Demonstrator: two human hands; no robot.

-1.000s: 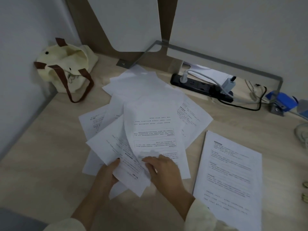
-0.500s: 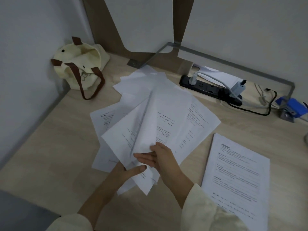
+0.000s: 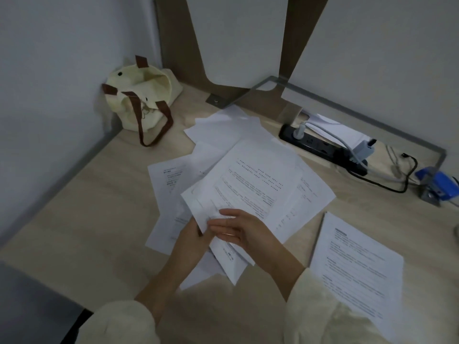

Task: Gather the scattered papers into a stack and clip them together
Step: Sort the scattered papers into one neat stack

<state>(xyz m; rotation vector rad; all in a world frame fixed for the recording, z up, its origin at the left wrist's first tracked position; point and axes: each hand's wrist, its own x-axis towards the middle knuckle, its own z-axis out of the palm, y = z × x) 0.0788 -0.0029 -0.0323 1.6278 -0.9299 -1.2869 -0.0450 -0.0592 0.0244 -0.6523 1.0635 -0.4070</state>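
Note:
Several white printed papers (image 3: 250, 184) lie fanned and overlapping in the middle of the wooden desk (image 3: 87, 207). My left hand (image 3: 192, 238) grips the near corner of a few of these sheets from below. My right hand (image 3: 244, 230) lies on top of the same corner with fingers stretched leftward, pressing the sheets against the left hand. A separate neat stack of printed papers (image 3: 357, 266) rests on the desk to the right, apart from both hands. No clip is visible.
A cream tote bag (image 3: 140, 103) with brown straps stands in the far left corner. A black power strip (image 3: 323, 148) with plugs and cables runs along the back. A blue stapler (image 3: 437, 184) sits at the far right. Walls close off the left and back.
The sheet that my right hand held lifted and curled has come down flat on the fan. Both hands have closed together on the near corner of the sheets.

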